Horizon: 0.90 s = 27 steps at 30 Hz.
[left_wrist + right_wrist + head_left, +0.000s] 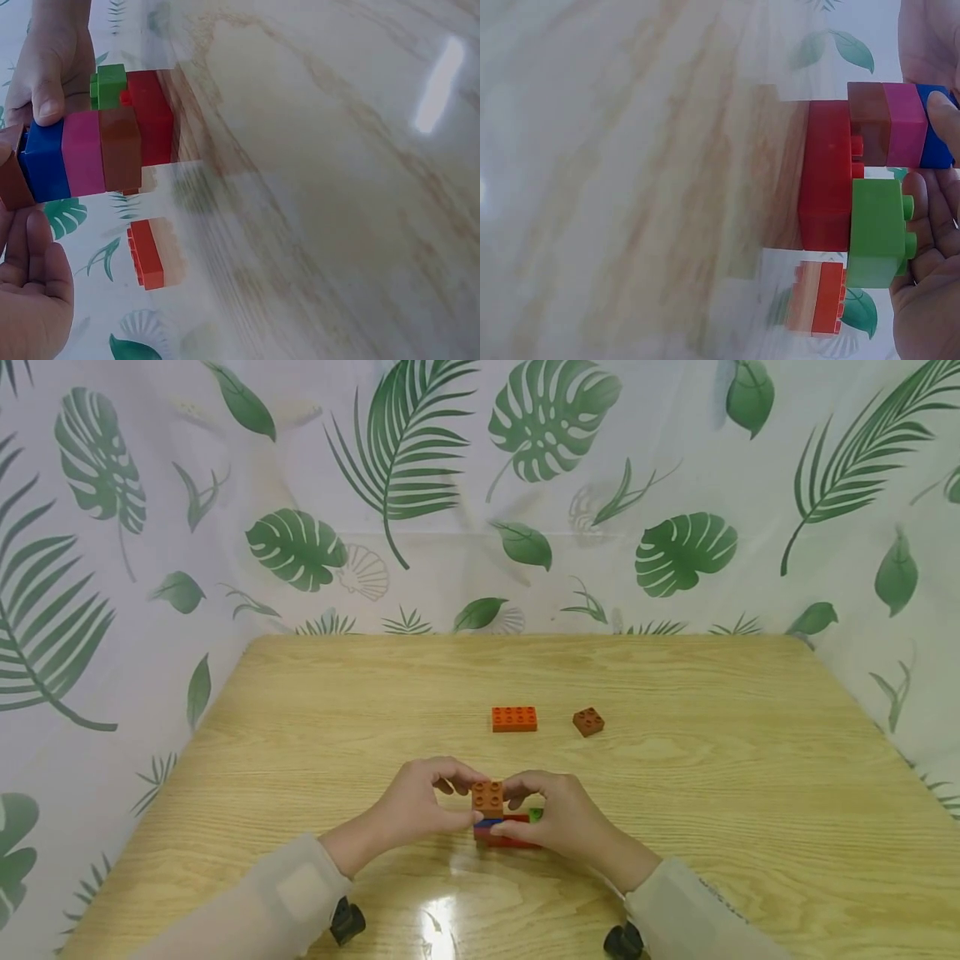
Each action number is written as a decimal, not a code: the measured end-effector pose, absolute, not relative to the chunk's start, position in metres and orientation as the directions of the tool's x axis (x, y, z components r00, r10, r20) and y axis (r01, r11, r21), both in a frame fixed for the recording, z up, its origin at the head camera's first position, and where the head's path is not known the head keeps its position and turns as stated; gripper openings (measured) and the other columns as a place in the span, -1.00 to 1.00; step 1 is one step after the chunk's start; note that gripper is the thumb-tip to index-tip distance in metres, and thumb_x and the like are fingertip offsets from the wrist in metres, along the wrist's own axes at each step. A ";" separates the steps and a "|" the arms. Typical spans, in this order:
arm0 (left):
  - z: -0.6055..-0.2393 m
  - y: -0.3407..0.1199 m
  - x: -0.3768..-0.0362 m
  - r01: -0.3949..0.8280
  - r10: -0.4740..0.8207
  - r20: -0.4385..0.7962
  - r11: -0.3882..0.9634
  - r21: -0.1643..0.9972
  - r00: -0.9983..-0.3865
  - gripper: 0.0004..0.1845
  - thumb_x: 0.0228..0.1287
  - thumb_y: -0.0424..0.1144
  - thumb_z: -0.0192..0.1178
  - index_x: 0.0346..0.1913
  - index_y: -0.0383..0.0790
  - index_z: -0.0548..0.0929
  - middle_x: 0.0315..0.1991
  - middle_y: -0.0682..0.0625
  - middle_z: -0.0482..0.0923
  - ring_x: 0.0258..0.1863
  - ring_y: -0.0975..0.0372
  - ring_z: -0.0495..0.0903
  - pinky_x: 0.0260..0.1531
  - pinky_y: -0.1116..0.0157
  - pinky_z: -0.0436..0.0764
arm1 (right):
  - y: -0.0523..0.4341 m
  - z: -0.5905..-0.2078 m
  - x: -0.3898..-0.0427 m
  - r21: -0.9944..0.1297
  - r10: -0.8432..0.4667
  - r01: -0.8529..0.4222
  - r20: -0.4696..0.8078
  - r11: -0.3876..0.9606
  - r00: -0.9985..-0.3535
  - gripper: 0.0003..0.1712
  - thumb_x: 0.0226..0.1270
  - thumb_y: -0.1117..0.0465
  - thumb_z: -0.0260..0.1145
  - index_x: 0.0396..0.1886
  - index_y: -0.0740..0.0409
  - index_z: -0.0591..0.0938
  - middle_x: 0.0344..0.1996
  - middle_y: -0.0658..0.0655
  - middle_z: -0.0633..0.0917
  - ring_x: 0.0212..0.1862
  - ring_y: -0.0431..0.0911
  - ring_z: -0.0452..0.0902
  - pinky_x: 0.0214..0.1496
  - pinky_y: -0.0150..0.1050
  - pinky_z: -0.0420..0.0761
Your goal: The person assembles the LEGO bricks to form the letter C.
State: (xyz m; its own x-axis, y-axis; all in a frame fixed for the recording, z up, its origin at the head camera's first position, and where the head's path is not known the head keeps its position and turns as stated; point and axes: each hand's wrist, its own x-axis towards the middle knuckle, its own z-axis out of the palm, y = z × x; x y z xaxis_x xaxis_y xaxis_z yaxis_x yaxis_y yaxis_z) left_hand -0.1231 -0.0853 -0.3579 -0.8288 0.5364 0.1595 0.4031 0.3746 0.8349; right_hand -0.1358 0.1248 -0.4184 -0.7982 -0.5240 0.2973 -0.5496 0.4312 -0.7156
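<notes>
A tower of toy building bricks stands on one end of a red brick [825, 176]: a brown brick [120, 150], then pink [82, 153], then blue [46, 161]. My left hand [420, 802] grips a second brown brick [487, 795] at the top, tilted slightly, with some blue studs showing beneath it. The right hand [558, 818] pinches the blue brick, its thumb [49, 101] flat on the near face. Beside the tower, a green brick [877, 232] sits on the red one, under the right hand's curled fingers.
Farther back on the wooden table [360, 693] lie an orange-red brick [514, 719] and a small brown brick [588, 722]. A leaf-patterned cloth [450, 568] hangs behind the table. Dark wrist devices [347, 921] sit below both sleeves.
</notes>
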 end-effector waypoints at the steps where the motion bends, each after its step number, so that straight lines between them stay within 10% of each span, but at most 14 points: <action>1: -0.361 -0.086 -0.125 0.406 0.535 0.160 0.381 0.830 -0.829 -0.69 -0.13 -0.37 0.32 -0.21 -0.23 0.60 -0.28 0.01 0.55 -0.32 0.12 0.47 -0.28 0.19 0.46 | 0.125 -0.418 -0.136 -0.715 -0.521 -0.548 0.298 0.433 -0.800 -0.57 -0.19 -0.08 0.38 -0.28 -0.03 0.58 -0.37 -0.20 0.59 -0.37 -0.27 0.47 -0.35 -0.34 0.50; 8: -0.386 -0.089 -0.136 0.410 0.517 0.147 0.443 0.797 -0.843 -0.67 -0.17 -0.22 0.36 -0.22 0.02 0.61 -0.33 0.28 0.52 -0.35 0.30 0.46 -0.29 0.33 0.46 | 0.125 -0.419 -0.136 -0.722 -0.516 -0.538 0.291 0.434 -0.806 -0.57 -0.18 -0.08 0.38 -0.27 0.00 0.58 -0.36 -0.18 0.59 -0.36 -0.28 0.46 -0.42 -0.36 0.50; 27: -0.390 -0.087 -0.136 0.438 0.532 0.160 0.451 0.778 -0.832 -0.67 -0.16 -0.25 0.32 -0.21 -0.04 0.58 -0.29 0.22 0.50 -0.31 0.27 0.46 -0.27 0.26 0.47 | 0.127 -0.414 -0.135 -0.724 -0.550 -0.538 0.262 0.431 -0.793 -0.54 -0.17 -0.10 0.36 -0.22 -0.05 0.57 -0.31 -0.22 0.57 -0.31 -0.26 0.47 -0.27 -0.30 0.50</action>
